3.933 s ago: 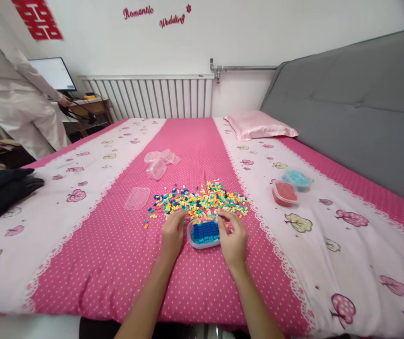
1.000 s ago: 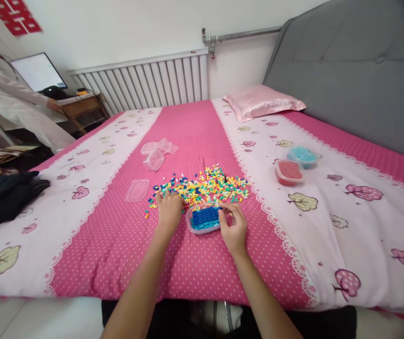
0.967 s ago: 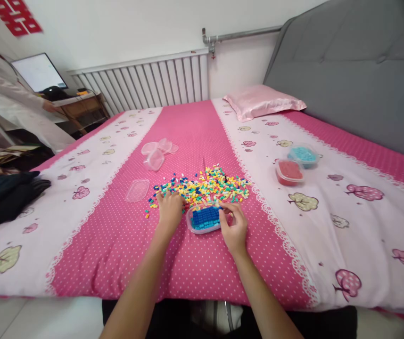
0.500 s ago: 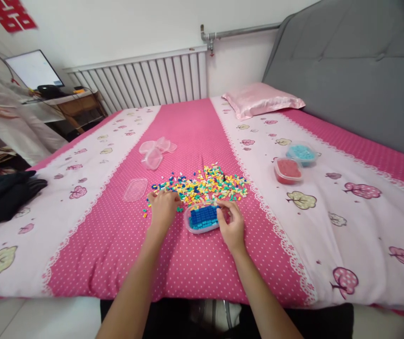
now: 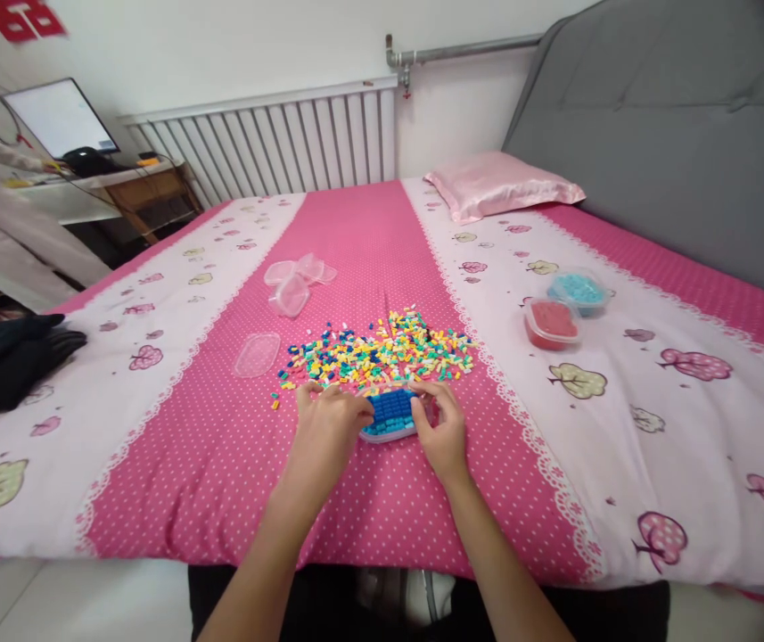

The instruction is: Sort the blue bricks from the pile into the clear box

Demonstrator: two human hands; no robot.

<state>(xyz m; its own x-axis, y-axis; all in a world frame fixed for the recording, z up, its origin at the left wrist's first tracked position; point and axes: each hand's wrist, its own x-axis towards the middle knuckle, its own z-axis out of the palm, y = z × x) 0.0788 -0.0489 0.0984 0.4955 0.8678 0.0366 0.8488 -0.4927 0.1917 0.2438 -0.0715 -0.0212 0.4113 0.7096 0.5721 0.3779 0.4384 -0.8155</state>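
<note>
A clear plastic container (image 5: pixel 388 437) sits on the bed in front of me. Inside it, dark blue blocks (image 5: pixel 391 406) lie in tidy rows, with lighter blue ones along the near side. My right hand (image 5: pixel 441 432) grips the container's right side, thumb over the rim. At the left rim is my left hand (image 5: pixel 329 430), its thumb and fingertips pinched together over the blue blocks; whatever they hold is too small to make out. Just beyond both hands spreads a pile of small multicoloured blocks (image 5: pixel 382 349).
A loose clear lid (image 5: pixel 257 356) lies left of the pile, with several more lids (image 5: pixel 291 292) farther back. To the right stand a container of red pieces (image 5: pixel 552 323) and one of light blue pieces (image 5: pixel 577 291). Dark cloth (image 5: pixel 13 361) lies at left. A person (image 5: pixel 0 205) stands beyond the bed.
My left hand has moved right and nearer, from the left edge of the pile to the container's left rim. My right hand stays on the container.
</note>
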